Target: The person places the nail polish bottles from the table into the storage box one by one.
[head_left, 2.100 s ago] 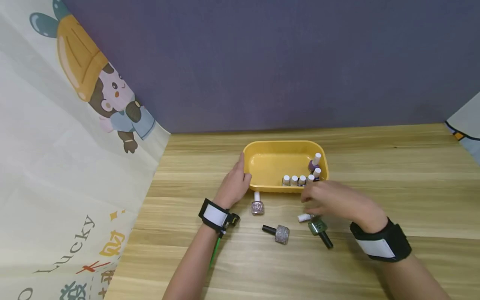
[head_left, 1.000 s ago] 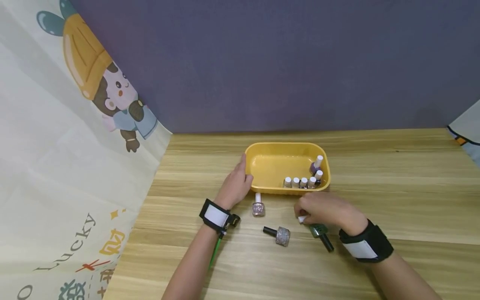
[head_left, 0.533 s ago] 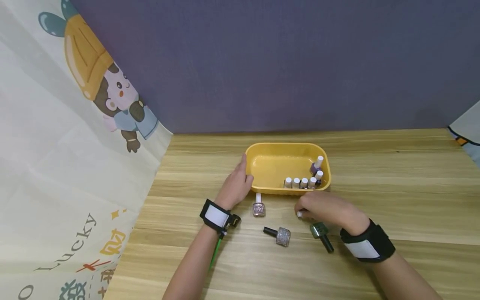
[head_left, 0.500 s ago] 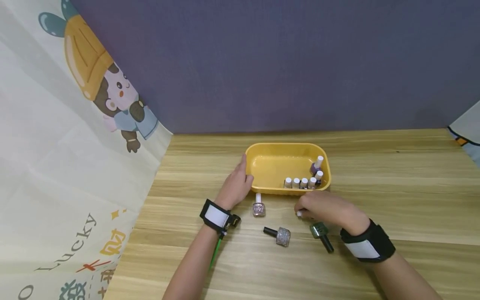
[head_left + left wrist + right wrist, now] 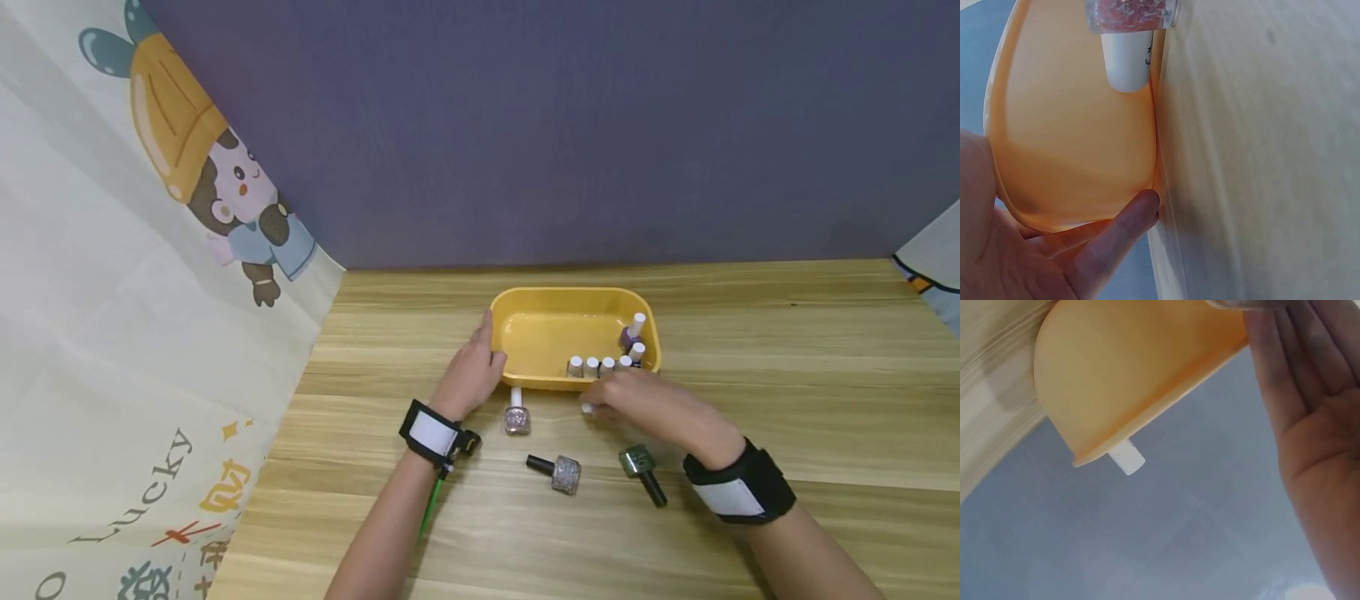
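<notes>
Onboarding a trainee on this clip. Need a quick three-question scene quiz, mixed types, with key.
1. True or false: the black-capped, square green glass bottle lies inside the yellow plastic round-cornered tray.

2. Multiple choice: the person's bare left hand touches
A) the silver glitter glass bottle with the black cap
B) the left end of the tray
C) the purple glass bottle with the white cap

3. Fill in: the bare right hand pinches a small, mostly hidden bottle whose cap is ____.

Key:
1. False; it lies on the wood-grain table, in front of the tray.
2. B
3. white
</notes>
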